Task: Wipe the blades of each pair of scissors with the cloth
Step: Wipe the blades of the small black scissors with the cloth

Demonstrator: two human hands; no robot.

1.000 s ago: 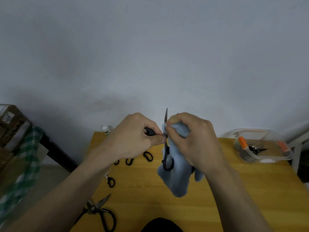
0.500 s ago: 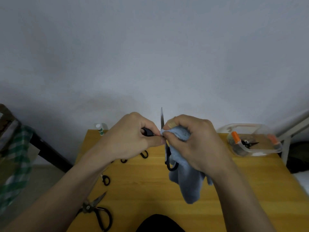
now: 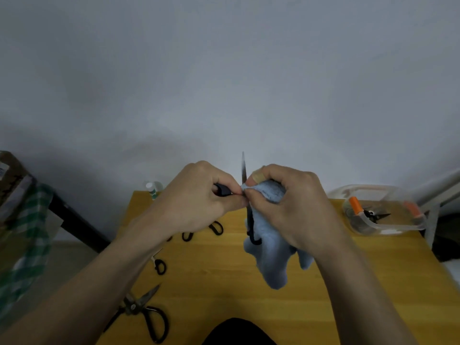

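Scissors [image 3: 243, 170] stand upright between my hands above the middle of the wooden surface [image 3: 348, 282], one thin metal blade pointing straight up past my knuckles. My left hand [image 3: 196, 202] has its fingers curled round a black handle, most of it hidden in my fist. My right hand [image 3: 288, 207] pinches the soft, pale blue cloth [image 3: 271, 260] against the blade near the pivot; the cloth bunches under my fingers and hangs in limp folds toward the surface, with the other black handle loop showing against it.

At the far right corner sits a clear plastic container [image 3: 383, 225] with rounded walls. Inside it lies a small pair of black snips [image 3: 375, 215] and two orange-handled tools, blurred through the plastic, so I cannot tell what they are.

Near the left edge lies a pair of black-handled shears [image 3: 144, 312], blades parted. Farther back, several black handle loops [image 3: 216, 227] peek out from under my left forearm, their blades covered. A small white bottle [image 3: 151, 189] stands at the far left corner, partly behind my hand.
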